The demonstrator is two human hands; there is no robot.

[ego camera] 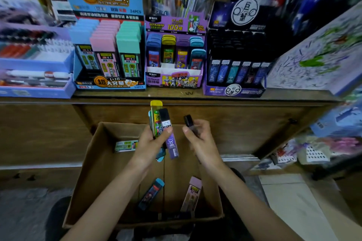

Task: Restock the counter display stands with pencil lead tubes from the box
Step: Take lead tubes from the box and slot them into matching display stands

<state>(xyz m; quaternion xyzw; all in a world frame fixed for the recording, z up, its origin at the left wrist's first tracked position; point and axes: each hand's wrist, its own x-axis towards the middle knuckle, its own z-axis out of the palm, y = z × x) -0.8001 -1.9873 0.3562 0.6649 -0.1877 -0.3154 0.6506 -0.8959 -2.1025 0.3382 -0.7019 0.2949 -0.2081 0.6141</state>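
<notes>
Over the open cardboard box (94, 162), my left hand (151, 143) grips a bundle of lead tubes: a yellow-capped one (156, 115), a black-capped purple one (170, 139) and a teal one behind. My right hand (199, 139) pinches a black-capped tube (189, 121). In the box lie a green tube (126, 146), a blue-capped tube (151, 193) and a pink-capped tube (192, 193). On the counter stand three display stands: blue (109, 82), purple (174, 78) and dark (235, 90).
The wooden counter edge (176, 96) runs across the view just beyond the hands. A pen display (33, 76) sits at the left and a scribbled test pad (317, 56) leans at the right. Packaged stationery hangs behind the stands.
</notes>
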